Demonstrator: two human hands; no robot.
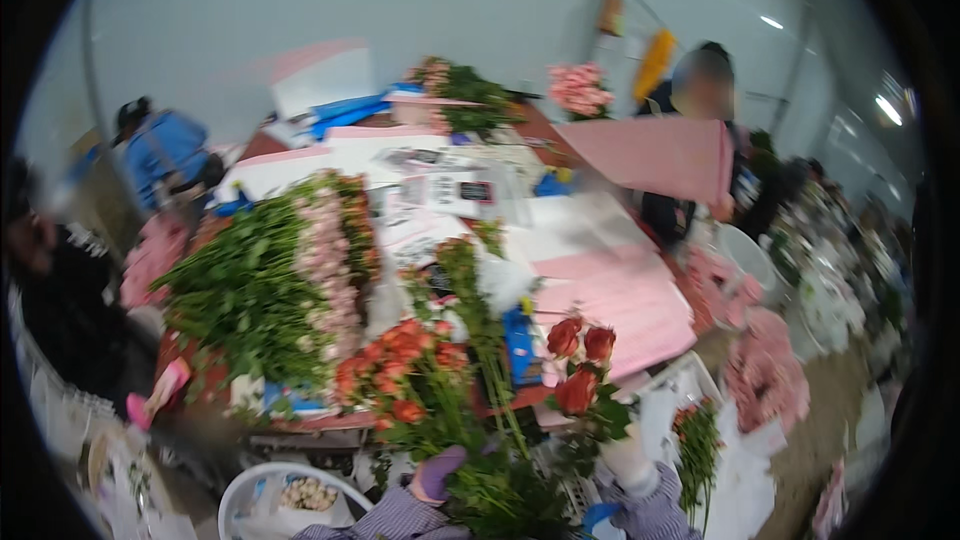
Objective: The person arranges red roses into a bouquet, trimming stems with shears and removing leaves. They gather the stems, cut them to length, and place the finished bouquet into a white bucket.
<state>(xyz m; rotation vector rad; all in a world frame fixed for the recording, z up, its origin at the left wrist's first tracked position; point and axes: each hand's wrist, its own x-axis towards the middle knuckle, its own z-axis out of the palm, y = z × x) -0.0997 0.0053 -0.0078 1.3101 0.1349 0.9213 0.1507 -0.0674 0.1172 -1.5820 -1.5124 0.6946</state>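
Observation:
My left hand (437, 475), in a purple glove, is low in the middle, closed around the stems of a bunch of orange-red roses (400, 365). Its fingertips are partly hidden by leaves. The blooms lean toward the table edge. To the right, my right hand (630, 458), in a whitish glove, is closed on a few red roses (577, 392) with dark green leaves. Their heads point up and away from me. Green foliage (505, 495) fills the gap between my hands. Long green stems (485, 340) lie over the table edge between the two groups of roses.
Pale pink roses (325, 260) with leafy stems are piled on the table's left. Pink wrapping sheets (620, 310) lie on the right. A white basin (238, 500) stands below left. Across the table, a person (665, 100) holds a pink paper; others stand at left.

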